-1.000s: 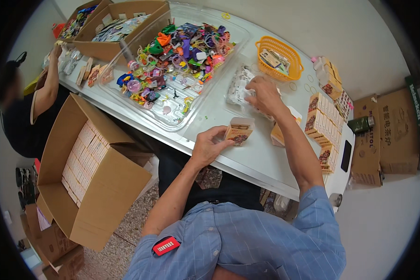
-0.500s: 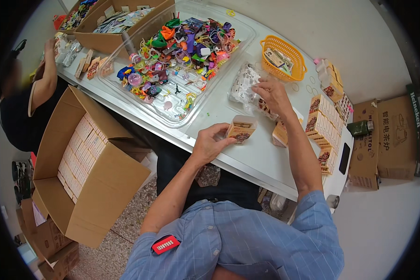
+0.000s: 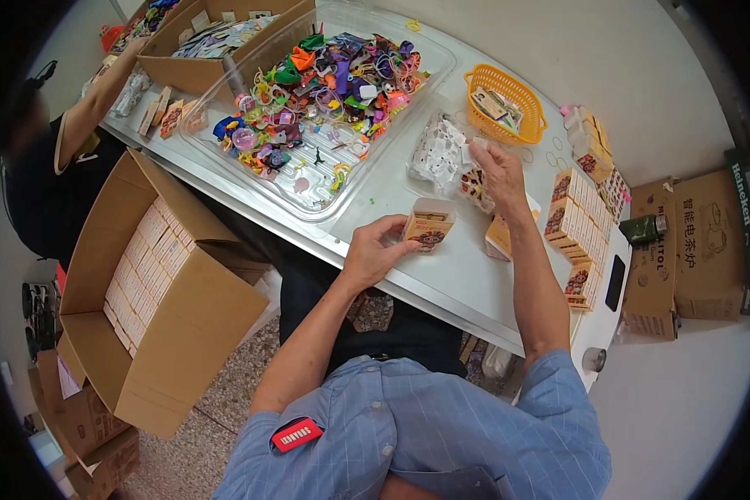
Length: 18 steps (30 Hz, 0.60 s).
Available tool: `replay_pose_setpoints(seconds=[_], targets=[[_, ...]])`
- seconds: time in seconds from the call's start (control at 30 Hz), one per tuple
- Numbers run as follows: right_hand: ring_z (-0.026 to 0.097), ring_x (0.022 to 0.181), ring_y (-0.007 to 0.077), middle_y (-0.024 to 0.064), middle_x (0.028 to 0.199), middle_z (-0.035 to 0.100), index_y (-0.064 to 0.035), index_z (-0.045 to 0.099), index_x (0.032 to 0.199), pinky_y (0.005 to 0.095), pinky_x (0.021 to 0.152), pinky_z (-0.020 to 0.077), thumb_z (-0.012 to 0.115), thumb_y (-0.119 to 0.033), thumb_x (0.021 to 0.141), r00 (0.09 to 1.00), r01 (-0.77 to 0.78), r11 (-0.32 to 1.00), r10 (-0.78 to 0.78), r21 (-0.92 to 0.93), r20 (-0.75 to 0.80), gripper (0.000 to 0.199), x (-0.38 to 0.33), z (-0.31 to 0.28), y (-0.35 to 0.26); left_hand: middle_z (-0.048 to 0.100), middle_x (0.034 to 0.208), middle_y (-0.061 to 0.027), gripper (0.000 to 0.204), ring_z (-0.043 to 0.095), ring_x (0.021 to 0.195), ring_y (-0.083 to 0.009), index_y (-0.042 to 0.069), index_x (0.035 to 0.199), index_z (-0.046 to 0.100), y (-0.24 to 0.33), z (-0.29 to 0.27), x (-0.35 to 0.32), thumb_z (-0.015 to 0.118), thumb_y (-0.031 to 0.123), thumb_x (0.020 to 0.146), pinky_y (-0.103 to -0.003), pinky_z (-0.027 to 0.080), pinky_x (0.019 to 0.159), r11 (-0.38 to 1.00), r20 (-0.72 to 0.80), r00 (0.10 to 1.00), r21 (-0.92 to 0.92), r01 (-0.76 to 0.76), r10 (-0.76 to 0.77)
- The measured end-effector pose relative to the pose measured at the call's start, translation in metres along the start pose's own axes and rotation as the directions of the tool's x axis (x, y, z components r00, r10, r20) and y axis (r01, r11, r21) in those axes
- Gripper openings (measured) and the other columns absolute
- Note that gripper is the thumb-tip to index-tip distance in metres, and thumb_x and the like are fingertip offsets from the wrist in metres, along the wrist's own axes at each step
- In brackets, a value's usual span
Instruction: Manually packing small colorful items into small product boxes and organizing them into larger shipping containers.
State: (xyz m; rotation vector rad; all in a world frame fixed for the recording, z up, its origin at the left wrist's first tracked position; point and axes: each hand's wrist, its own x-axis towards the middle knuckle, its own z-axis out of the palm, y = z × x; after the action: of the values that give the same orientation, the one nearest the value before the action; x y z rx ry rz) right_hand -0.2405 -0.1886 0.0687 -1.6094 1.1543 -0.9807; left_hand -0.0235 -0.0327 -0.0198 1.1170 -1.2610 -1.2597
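Note:
My left hand [image 3: 377, 255] grips a small open carton [image 3: 430, 230], cream and orange with a printed picture, its top flaps standing up, above the table's near edge. My right hand [image 3: 500, 173] is closed in a pinch on a small whitish packet [image 3: 470, 153]; what is inside it I cannot make out. Just left of that hand lies a clear plastic bag [image 3: 436, 156] of white pieces with dark spots. Below the right hand a bag of brown-and-white pieces [image 3: 475, 188] rests on the table. Another small carton [image 3: 499, 237] lies beside my right forearm.
A clear tray [image 3: 308, 218] of colourful trinkets fills the table's middle. Behind stands a yellow basket [image 3: 535, 123] with cards. Stacked small cartons [image 3: 577, 218] and a dark phone [image 3: 615, 283] are at right. At left is a large cardboard box [image 3: 187, 333] of packed cartons; another person [image 3: 54, 167] works beyond.
My right hand has lifted slightly right, away from the bag of white pieces, with a whitish packet now showing in its fingers. The co-worker's arm has reached farther forward.

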Motion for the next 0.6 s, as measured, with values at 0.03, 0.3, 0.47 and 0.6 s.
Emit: replay_pose_setpoints(seconds=[0.03,0.3,0.47,0.6], targets=[[0.053,0.081,0.0030,-0.0051,0.087,0.065,0.0010,0.073,0.102,0.0224,0.073,0.0450,0.062,-0.024,0.102,0.999,-0.018,0.998,0.019,0.054,-0.028,0.027,-0.001,0.002,-0.001,0.073,0.109,-0.0093,0.045,0.068,0.095,-0.0123,-0.001,0.126,0.064,-0.001,0.000,0.000,0.081,0.006,0.085,-0.027,0.054,0.082,1.000,-0.002,1.000,0.001,0.000,0.000],[0.055,0.083,0.0033,-0.0042,0.090,0.068,0.0005,0.074,0.104,0.0224,0.074,0.0459,0.064,-0.021,0.101,0.999,0.010,1.000,-0.010,0.011,-0.035,0.024,0.002,-0.001,0.012,0.075,0.108,-0.0089,0.045,0.067,0.094,-0.0134,-0.001,0.123,0.067,0.003,0.002,0.000,0.083,0.011,0.083,-0.029,0.053,0.086,0.998,-0.040,0.999,-0.058,0.009,-0.012],[0.059,0.097,0.0064,-0.0001,0.106,0.071,0.0003,0.072,0.118,0.0254,0.090,0.0464,0.064,-0.022,0.101,1.000,0.010,0.998,-0.009,0.054,-0.024,0.029,-0.011,-0.001,-0.004,0.073,0.108,-0.0077,0.045,0.067,0.095,-0.0116,-0.001,0.126,0.064,0.003,0.001,0.000,0.081,0.006,0.085,-0.027,0.053,0.084,1.000,-0.025,1.000,-0.024,0.005,-0.006],[0.059,0.108,0.0118,0.0036,0.115,0.070,0.0007,0.073,0.113,0.0305,0.099,0.0446,0.063,-0.018,0.101,0.997,0.075,0.996,-0.076,0.038,0.024,0.025,-0.038,0.004,-0.022,0.073,0.108,-0.0077,0.045,0.067,0.096,-0.0118,-0.001,0.126,0.064,0.004,0.001,0.000,0.081,0.006,0.085,-0.027,0.054,0.084,1.000,-0.024,1.000,-0.011,-0.013,0.012]])
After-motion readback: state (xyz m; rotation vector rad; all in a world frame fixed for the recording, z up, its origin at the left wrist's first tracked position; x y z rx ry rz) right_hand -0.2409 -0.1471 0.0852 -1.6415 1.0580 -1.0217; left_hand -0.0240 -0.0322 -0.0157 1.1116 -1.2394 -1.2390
